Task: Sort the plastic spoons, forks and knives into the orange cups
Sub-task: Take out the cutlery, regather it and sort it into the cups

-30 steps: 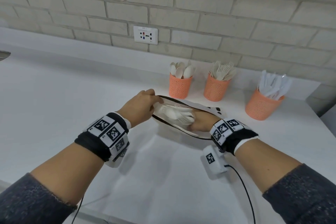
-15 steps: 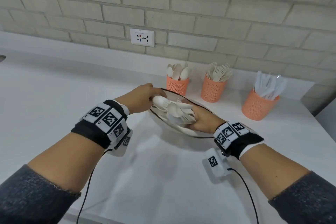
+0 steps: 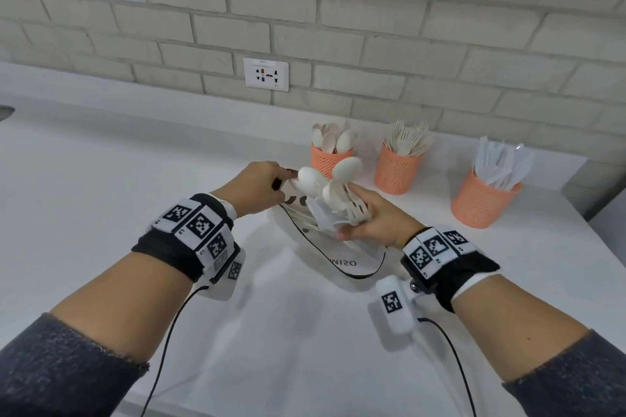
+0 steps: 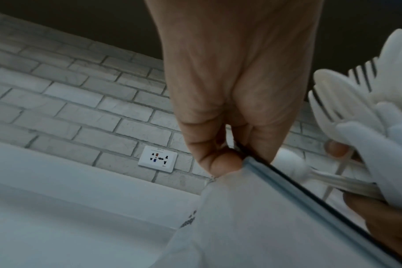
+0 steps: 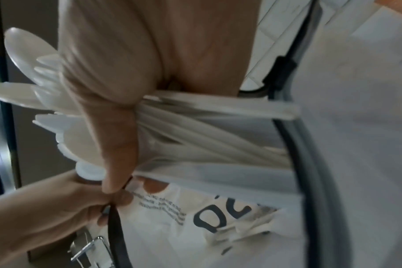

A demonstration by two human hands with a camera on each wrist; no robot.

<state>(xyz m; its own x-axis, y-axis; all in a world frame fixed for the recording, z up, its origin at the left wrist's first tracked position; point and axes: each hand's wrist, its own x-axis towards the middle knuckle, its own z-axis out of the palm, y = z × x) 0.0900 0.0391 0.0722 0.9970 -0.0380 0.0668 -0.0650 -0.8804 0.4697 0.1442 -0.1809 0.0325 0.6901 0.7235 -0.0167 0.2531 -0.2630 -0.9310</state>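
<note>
My right hand (image 3: pixel 367 217) grips a bundle of white plastic cutlery (image 3: pixel 333 191), spoons, forks and knives mixed, half lifted out of a white zip pouch (image 3: pixel 342 256) lying on the counter. The handles (image 5: pixel 195 134) still reach into the pouch mouth. My left hand (image 3: pixel 262 184) pinches the pouch's black-zippered edge (image 4: pixel 259 163) at its far end. Three orange mesh cups stand behind: one with spoons (image 3: pixel 327 162), one with forks (image 3: pixel 396 173), one with knives (image 3: pixel 479 203).
The white counter (image 3: pixel 135 186) runs left and toward me. A brick wall with a white socket plate (image 3: pixel 266 74) stands close behind the cups. Cables trail from both wrist cameras across the near counter.
My right hand has raised the cutlery bundle up out of the pouch, tips now pointing upward. My left hand keeps its pinch on the pouch edge.
</note>
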